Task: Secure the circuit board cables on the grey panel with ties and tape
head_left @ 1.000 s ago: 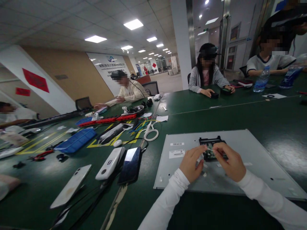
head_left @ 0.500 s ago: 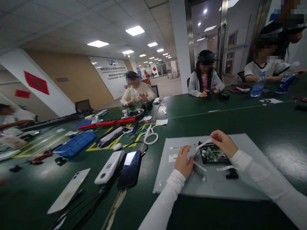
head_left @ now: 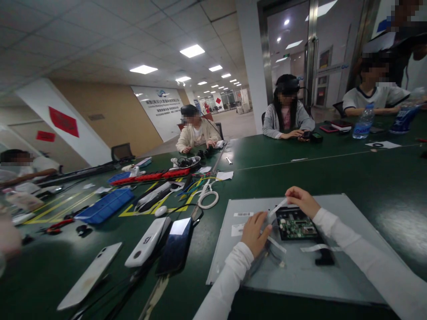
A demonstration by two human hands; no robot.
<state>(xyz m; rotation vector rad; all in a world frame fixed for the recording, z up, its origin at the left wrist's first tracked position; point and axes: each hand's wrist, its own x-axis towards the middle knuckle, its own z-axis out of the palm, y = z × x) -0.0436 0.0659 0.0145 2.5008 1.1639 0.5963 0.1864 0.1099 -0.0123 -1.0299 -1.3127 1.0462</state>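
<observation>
A flat grey metal panel point(head_left: 347, 275) lies on the green table in front of me. On it sits a green circuit board point(head_left: 296, 227) in a black frame. My right hand point(head_left: 303, 202) pinches the upper end of a white strip point(head_left: 277, 208) between thumb and fingertips, over the board's far left corner. My left hand point(head_left: 255, 233) is left of the board, thumb apart from the bent fingers, fingertips by the strip's lower end. Grey cables point(head_left: 271, 258) run beside and partly under it. A second white strip point(head_left: 319, 247) lies near a black piece point(head_left: 324, 256).
Left of the panel lie a dark phone point(head_left: 175, 249), a white power bank point(head_left: 147, 242) and a pale phone point(head_left: 91, 275) with cables. Farther off are a blue tray point(head_left: 105, 205), a white ring point(head_left: 208, 200) and a small wrench point(head_left: 228, 160). Several people sit around the table.
My right hand has moved slightly left and down with the strip, which now slants toward my left fingertips. The view has shifted a little. Across the table, people's hands have moved.
</observation>
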